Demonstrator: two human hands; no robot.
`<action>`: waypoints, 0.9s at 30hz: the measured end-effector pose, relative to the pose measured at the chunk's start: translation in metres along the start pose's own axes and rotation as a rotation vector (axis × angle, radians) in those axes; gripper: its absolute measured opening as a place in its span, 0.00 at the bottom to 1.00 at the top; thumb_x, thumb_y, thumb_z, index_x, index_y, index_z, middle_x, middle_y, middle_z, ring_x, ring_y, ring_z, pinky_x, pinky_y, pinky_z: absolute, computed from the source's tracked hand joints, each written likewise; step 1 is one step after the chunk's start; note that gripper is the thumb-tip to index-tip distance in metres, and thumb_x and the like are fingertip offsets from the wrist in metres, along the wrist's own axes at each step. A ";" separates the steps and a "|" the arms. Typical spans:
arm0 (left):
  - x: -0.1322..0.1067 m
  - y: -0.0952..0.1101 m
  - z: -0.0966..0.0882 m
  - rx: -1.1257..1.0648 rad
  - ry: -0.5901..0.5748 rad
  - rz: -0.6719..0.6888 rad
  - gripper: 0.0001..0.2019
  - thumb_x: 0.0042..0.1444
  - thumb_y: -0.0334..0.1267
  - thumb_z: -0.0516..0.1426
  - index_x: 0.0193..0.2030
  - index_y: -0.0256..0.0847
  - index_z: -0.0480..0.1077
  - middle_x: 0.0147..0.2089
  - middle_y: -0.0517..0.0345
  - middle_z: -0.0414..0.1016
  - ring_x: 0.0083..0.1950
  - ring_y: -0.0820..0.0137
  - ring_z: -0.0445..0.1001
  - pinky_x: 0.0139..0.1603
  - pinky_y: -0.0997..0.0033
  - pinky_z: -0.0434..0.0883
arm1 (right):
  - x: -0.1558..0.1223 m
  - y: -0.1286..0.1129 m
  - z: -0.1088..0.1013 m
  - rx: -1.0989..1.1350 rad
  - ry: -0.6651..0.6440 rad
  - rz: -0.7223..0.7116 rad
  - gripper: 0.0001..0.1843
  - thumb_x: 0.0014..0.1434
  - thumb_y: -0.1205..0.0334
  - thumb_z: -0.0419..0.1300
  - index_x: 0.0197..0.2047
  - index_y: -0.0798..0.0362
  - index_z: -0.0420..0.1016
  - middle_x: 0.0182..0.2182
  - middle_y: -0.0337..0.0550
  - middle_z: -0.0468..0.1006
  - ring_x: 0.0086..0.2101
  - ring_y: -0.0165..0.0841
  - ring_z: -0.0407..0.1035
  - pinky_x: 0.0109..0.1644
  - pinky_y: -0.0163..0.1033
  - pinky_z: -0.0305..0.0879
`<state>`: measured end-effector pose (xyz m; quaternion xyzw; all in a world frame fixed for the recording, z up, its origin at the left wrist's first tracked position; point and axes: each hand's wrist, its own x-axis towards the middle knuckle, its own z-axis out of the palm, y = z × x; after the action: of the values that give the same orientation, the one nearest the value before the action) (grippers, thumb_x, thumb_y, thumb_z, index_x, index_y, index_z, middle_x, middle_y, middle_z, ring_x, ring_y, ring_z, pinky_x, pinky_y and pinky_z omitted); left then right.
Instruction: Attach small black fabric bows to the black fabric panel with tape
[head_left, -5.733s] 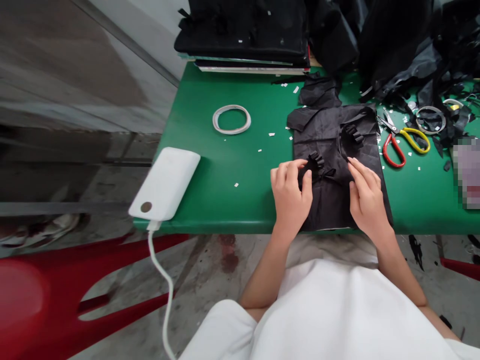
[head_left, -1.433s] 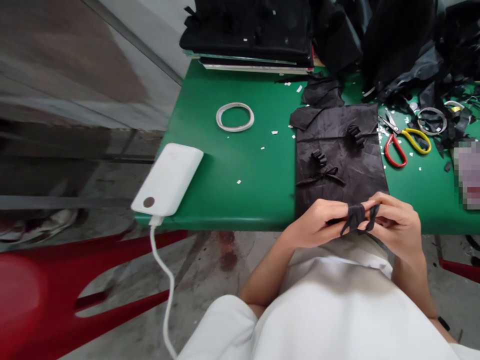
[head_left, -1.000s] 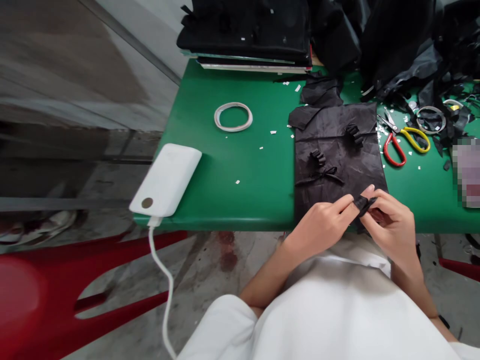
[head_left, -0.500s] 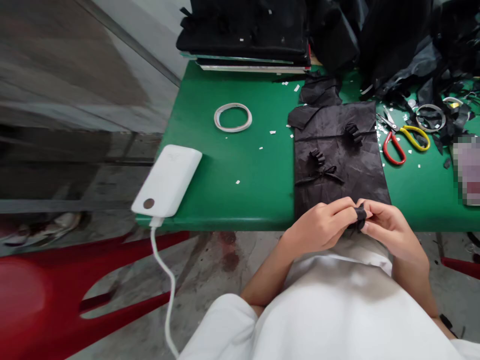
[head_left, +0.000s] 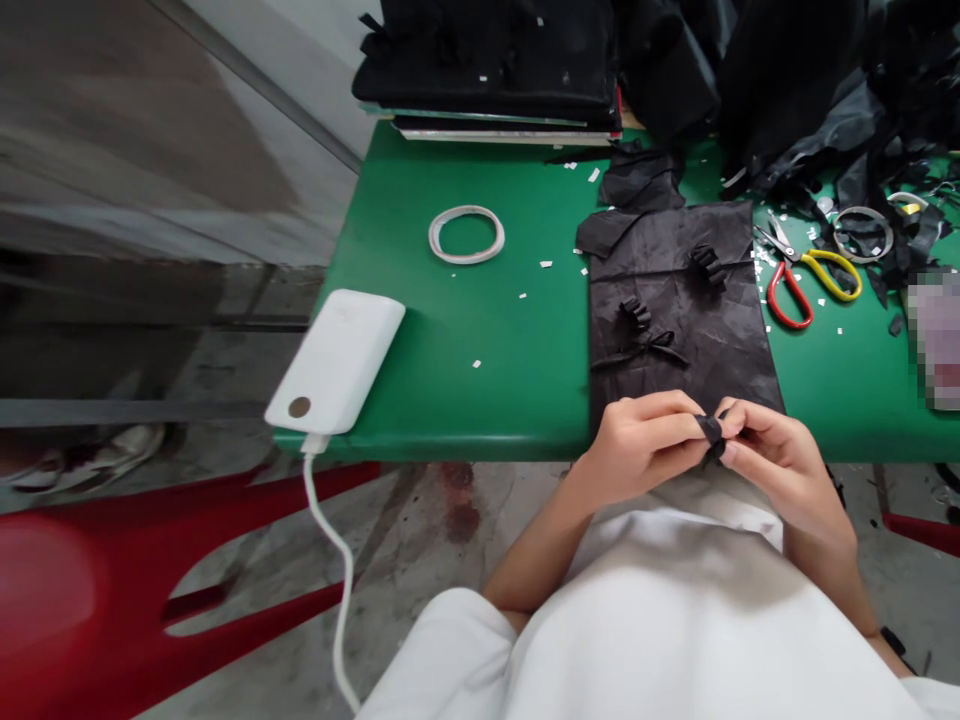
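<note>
My left hand (head_left: 643, 445) and my right hand (head_left: 772, 455) meet fingertip to fingertip at the near edge of the green table (head_left: 465, 340). Both pinch a small folded black strip (head_left: 711, 430) between them; most of it is hidden by the fingers. Just beyond the hands lies a black sheet (head_left: 679, 310) spread flat. On it rest two small pleated black pieces (head_left: 634, 315) (head_left: 708, 263) and a thin black bow-like strip (head_left: 642, 351).
Red-and-yellow scissors (head_left: 796, 283) lie right of the sheet. A white tape ring (head_left: 466, 234) and a white power bank (head_left: 337, 360) with a cable sit on the left. Black stacked material (head_left: 491, 60) and black scraps (head_left: 832, 110) fill the back. A red chair (head_left: 112, 590) stands lower left.
Both hands left the sheet, lifted a black strip to the table's near edge and folded it shorter; since a second ago it has been bunched tighter between the fingertips.
</note>
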<state>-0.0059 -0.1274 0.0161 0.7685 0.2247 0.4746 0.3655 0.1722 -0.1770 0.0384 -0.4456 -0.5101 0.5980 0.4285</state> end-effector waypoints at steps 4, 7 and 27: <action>0.001 0.001 0.012 -0.075 0.173 -0.039 0.07 0.54 0.24 0.64 0.36 0.39 0.78 0.34 0.59 0.79 0.32 0.80 0.75 0.34 0.86 0.71 | 0.000 0.007 0.012 -0.265 0.221 -0.266 0.08 0.64 0.68 0.58 0.33 0.50 0.64 0.29 0.36 0.65 0.29 0.27 0.61 0.32 0.33 0.58; 0.003 0.002 0.017 -0.164 0.224 -0.092 0.07 0.54 0.25 0.64 0.35 0.40 0.78 0.32 0.61 0.78 0.31 0.80 0.75 0.33 0.85 0.71 | 0.003 0.016 0.017 -0.516 0.349 -0.547 0.08 0.61 0.72 0.58 0.36 0.49 0.64 0.29 0.36 0.67 0.31 0.29 0.67 0.33 0.34 0.62; 0.000 0.003 0.028 -0.996 0.020 -0.488 0.17 0.67 0.48 0.52 0.31 0.38 0.59 0.35 0.62 0.53 0.27 0.81 0.53 0.27 0.73 0.51 | 0.019 0.033 0.024 -0.520 0.574 -0.614 0.09 0.64 0.71 0.52 0.43 0.47 0.60 0.29 0.32 0.69 0.27 0.26 0.68 0.34 0.35 0.68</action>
<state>0.0190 -0.1392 0.0108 0.4241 0.1483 0.4322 0.7819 0.1425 -0.1679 0.0062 -0.5134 -0.6117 0.1502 0.5828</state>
